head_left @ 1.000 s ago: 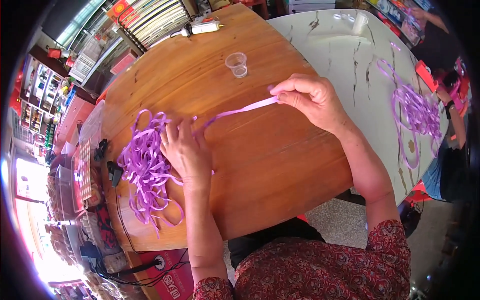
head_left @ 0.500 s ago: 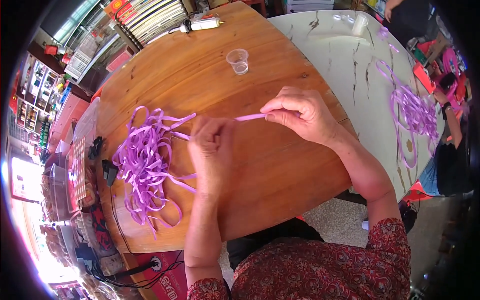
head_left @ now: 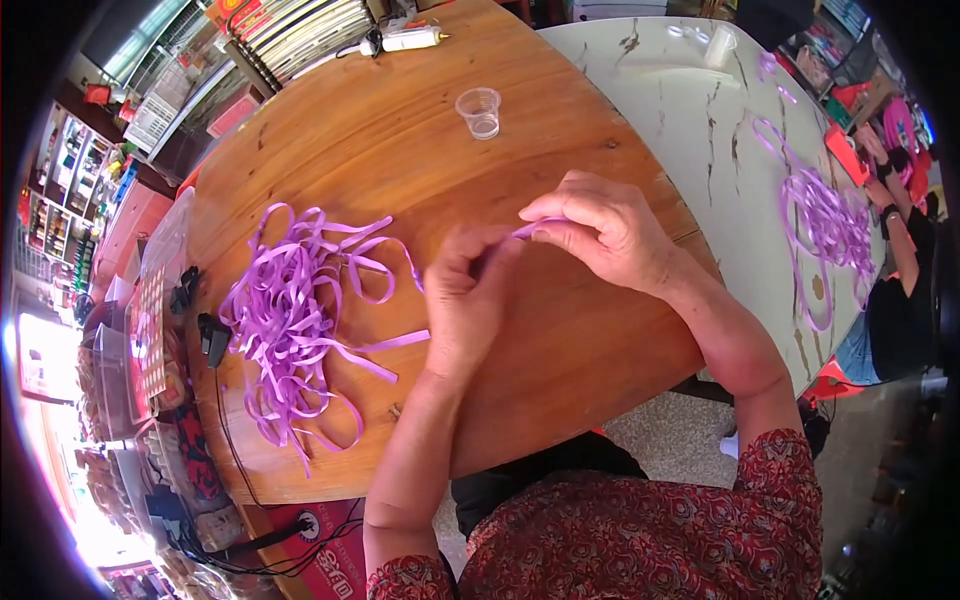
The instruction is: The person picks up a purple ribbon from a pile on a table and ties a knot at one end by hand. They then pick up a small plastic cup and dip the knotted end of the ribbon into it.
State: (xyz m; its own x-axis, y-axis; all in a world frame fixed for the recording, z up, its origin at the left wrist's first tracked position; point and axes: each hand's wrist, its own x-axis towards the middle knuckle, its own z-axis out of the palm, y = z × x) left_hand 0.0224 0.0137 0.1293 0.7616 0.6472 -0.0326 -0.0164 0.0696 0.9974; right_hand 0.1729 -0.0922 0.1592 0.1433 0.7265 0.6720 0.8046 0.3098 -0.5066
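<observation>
Between my two hands runs a short stretch of purple ribbon (head_left: 527, 230), above the wooden table. My right hand (head_left: 600, 232) pinches it between thumb and forefinger. Close beside it, my left hand (head_left: 466, 290) is closed round the same ribbon, its fingertips partly hidden and slightly blurred. From my left hand the ribbon trails back toward a loose, tangled heap of purple ribbon (head_left: 285, 315) on the table at the left. A few loops and a flat end of the heap reach close to my left wrist.
A clear plastic cup (head_left: 480, 113) stands on the wooden table (head_left: 560, 370); a white glue gun (head_left: 410, 39) lies at its far edge. A black clip-like object (head_left: 213, 340) sits at the left. On the marble-patterned table (head_left: 700, 130) lies another ribbon heap (head_left: 830, 225), near a co-worker's arms (head_left: 900, 240).
My left hand has moved right along the ribbon, closer to my right hand, which stays in place. More ribbon now trails behind it. The co-worker's hands have come into view.
</observation>
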